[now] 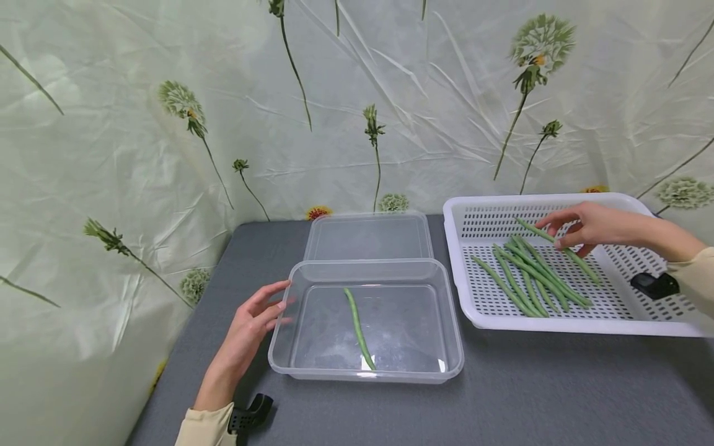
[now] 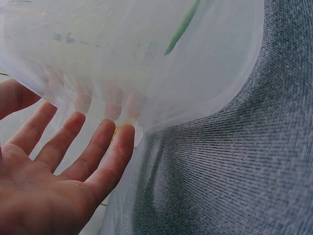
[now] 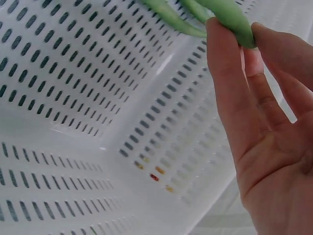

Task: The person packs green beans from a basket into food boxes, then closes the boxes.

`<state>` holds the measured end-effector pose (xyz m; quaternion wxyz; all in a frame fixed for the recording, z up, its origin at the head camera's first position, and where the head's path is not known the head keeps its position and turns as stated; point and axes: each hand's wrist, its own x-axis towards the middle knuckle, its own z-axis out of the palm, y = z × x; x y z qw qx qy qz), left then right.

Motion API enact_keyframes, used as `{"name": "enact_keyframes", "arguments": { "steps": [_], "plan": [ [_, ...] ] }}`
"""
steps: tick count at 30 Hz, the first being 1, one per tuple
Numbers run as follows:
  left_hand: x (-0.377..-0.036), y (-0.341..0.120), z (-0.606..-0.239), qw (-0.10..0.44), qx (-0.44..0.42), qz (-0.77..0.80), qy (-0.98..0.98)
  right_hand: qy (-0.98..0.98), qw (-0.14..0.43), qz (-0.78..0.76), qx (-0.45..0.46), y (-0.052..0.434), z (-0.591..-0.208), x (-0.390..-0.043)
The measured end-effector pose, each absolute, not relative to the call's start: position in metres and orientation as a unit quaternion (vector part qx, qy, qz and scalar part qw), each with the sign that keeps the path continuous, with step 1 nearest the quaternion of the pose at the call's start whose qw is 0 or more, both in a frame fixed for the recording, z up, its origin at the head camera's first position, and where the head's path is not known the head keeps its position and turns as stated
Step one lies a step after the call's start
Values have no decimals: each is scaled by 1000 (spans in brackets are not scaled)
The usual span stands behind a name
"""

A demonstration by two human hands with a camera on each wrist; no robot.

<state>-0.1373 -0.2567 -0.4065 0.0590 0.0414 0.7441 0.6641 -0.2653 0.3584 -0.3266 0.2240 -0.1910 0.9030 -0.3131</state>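
The right hand (image 1: 594, 226) pinches a smooth green bean (image 1: 558, 249) in the perforated white basket (image 1: 580, 322) at three o'clock; the left hand (image 1: 248, 331), fingers straight, touches the clear plastic box (image 1: 452, 347).

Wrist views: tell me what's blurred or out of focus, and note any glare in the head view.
Left wrist: the tub is a milky blur, the bean inside soft; the cloth weave is sharp. Right wrist: the pinched bean and right hand are soft, the basket holes crisper. Head: small glints on the tub floor.
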Motion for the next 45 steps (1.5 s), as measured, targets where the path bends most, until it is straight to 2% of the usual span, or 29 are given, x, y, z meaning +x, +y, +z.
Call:
{"name": "enact_keyframes", "arguments": {
  "steps": [14,27,36,45],
  "plan": [
    [-137,-256,-406,60,40,664,744,892,193,-338,-231,349,-322,-255],
    [-138,-257,-405,59,44,663,745,882,181,-382,-210,341,-305,-239],
    [-137,-257,-406,58,44,659,749,890,129,-385,-206,328,-300,-226],
    [-137,-257,-405,59,41,658,749,904,57,-395,-155,308,-294,-204]
  ]
}}
